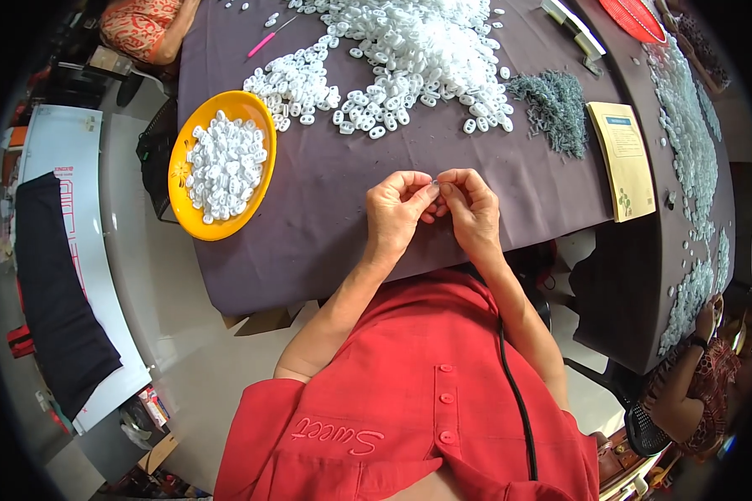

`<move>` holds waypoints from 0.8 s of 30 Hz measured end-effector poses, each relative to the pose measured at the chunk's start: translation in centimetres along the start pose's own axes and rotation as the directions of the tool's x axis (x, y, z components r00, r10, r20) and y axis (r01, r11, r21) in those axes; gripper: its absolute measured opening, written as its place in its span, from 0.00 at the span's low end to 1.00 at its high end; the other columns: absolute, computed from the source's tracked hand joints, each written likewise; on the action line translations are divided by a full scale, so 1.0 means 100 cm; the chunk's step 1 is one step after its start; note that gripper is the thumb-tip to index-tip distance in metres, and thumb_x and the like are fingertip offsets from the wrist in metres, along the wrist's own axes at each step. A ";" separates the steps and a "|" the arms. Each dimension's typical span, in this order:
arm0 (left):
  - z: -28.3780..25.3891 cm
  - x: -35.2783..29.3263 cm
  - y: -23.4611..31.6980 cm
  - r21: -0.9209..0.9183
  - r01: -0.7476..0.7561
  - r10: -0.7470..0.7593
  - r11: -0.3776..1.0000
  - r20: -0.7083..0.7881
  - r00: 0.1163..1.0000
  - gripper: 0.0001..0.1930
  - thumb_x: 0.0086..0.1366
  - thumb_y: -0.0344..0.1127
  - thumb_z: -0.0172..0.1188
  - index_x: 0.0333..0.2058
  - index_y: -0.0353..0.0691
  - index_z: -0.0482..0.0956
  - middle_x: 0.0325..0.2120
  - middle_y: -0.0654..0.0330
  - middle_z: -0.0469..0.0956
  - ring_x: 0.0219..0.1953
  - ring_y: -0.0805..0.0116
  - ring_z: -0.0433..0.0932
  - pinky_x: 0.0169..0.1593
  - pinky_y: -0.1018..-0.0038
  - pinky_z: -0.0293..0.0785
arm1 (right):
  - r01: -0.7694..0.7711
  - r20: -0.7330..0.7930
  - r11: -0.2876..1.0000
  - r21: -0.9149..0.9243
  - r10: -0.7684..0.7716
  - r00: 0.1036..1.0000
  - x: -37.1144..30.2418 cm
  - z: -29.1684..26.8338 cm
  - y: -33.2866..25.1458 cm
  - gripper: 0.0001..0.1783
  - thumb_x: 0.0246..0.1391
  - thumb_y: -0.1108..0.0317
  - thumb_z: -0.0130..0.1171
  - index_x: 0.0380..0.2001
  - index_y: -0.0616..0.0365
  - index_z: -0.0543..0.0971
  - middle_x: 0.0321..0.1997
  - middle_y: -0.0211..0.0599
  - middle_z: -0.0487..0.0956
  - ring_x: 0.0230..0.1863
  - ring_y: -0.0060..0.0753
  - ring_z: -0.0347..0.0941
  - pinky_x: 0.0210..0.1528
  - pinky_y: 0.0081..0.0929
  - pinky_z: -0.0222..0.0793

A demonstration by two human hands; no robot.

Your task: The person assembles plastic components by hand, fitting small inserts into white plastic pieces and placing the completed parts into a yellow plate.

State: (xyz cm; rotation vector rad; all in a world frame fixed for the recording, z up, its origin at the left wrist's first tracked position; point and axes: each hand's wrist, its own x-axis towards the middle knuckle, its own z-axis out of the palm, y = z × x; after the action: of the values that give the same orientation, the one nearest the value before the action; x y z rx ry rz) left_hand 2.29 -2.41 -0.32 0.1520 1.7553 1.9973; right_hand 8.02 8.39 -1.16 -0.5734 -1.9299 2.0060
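Observation:
My left hand [397, 213] and my right hand [475, 215] meet above the near part of the cloth-covered table [326, 209]. Thumb and forefinger of each are pinched together, the fingertips almost touching. Between them shows a speck of something small and pale, too tiny to name. Beyond my hands spreads a big heap of small white oval plastic pieces [418, 63] with holes in them. A smaller pile of thin grey plastic bits [553, 108] lies to its right. On the left, a yellow oval dish [267, 179] holds many more white pieces.
A pink-handled pick [261, 44] lies at the far left. At the right are a yellow booklet [622, 159], a white-and-black tool [572, 29] and a red basket [635, 18]. Other people sit at the far left and around the right table [635, 309], which bears more pieces.

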 end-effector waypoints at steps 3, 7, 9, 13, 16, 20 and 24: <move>0.000 -0.002 -0.005 -0.148 0.060 -0.063 0.987 -0.017 0.998 0.05 0.58 0.26 0.57 0.33 0.31 0.77 0.25 0.59 0.78 0.21 0.77 0.75 0.24 0.83 0.73 | 0.002 -0.003 0.999 0.046 -0.002 1.000 -0.001 0.001 0.003 0.03 0.53 0.78 0.51 0.32 0.62 0.73 0.26 0.29 0.75 0.22 0.15 0.68 0.26 0.15 0.67; -0.002 -0.002 -0.010 -0.091 -0.020 0.019 0.996 -0.018 1.000 0.05 0.59 0.25 0.56 0.34 0.32 0.78 0.25 0.61 0.77 0.22 0.78 0.74 0.24 0.83 0.72 | -0.022 0.024 1.000 -0.004 0.022 0.999 -0.001 0.001 -0.003 0.04 0.55 0.79 0.49 0.34 0.63 0.73 0.28 0.27 0.74 0.24 0.13 0.67 0.28 0.13 0.67; -0.003 -0.002 -0.009 -0.069 -0.039 0.038 0.997 -0.020 0.999 0.05 0.59 0.24 0.56 0.34 0.33 0.78 0.25 0.62 0.77 0.22 0.79 0.74 0.24 0.84 0.72 | -0.032 0.028 0.999 0.003 0.032 0.999 0.001 -0.004 -0.001 0.05 0.55 0.79 0.50 0.34 0.63 0.74 0.28 0.27 0.74 0.24 0.14 0.68 0.28 0.13 0.67; -0.004 -0.002 -0.003 0.049 -0.012 0.011 0.999 0.018 1.000 0.06 0.59 0.24 0.54 0.35 0.33 0.77 0.25 0.63 0.76 0.23 0.80 0.73 0.23 0.84 0.72 | -0.066 0.095 0.997 -0.045 0.070 0.993 0.003 -0.009 -0.004 0.06 0.54 0.79 0.50 0.35 0.63 0.74 0.27 0.28 0.75 0.25 0.15 0.70 0.29 0.13 0.69; -0.005 0.001 -0.003 0.076 -0.008 0.006 0.997 0.036 0.999 0.07 0.59 0.24 0.54 0.36 0.33 0.76 0.25 0.63 0.76 0.23 0.80 0.73 0.23 0.83 0.73 | -0.069 0.145 0.998 0.005 0.067 0.987 0.004 -0.011 -0.009 0.06 0.53 0.79 0.51 0.35 0.63 0.74 0.27 0.30 0.76 0.27 0.16 0.72 0.30 0.14 0.71; -0.006 0.000 0.000 0.093 0.006 -0.012 0.996 0.067 0.998 0.07 0.59 0.25 0.55 0.37 0.33 0.75 0.26 0.63 0.76 0.25 0.80 0.73 0.23 0.84 0.72 | -0.106 0.162 0.994 -0.028 0.109 0.981 0.005 -0.014 -0.010 0.06 0.53 0.79 0.51 0.35 0.64 0.74 0.26 0.31 0.76 0.28 0.17 0.73 0.31 0.15 0.72; -0.008 0.001 0.002 0.128 0.001 -0.009 0.992 0.070 0.998 0.06 0.59 0.24 0.55 0.36 0.32 0.75 0.25 0.63 0.76 0.24 0.80 0.73 0.23 0.84 0.72 | -0.124 0.175 0.992 -0.030 0.127 0.976 0.006 -0.014 -0.012 0.07 0.52 0.80 0.51 0.35 0.64 0.73 0.26 0.31 0.76 0.27 0.17 0.73 0.31 0.15 0.72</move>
State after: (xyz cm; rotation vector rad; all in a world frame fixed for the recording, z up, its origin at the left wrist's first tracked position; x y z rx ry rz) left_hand 1.85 -3.08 -0.31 0.2561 1.8367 1.8533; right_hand 8.07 10.04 -0.04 -0.5514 -2.0634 2.1850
